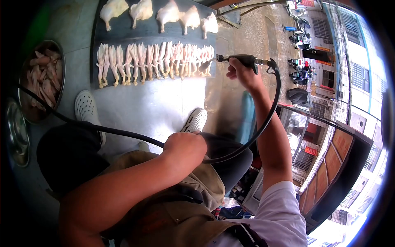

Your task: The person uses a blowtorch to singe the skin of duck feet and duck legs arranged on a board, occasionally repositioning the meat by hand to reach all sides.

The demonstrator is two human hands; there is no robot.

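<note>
The right hand (242, 75) grips a hose gun (247, 61), long axis crosswise, nozzle (220, 58) pointing left toward lined-up poultry pieces (149, 55); the left hand (186, 148) holds the hose (119, 132).

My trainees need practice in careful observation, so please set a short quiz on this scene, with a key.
1. Which hand holds the handheld tool?
2. How many large pale meat pieces lie in the upper row? A four, B five, C seven.
3. True or false: in the picture, the metal bowl is left of the dark board.

Key: 1. The right hand. 2. B. 3. True.
</note>
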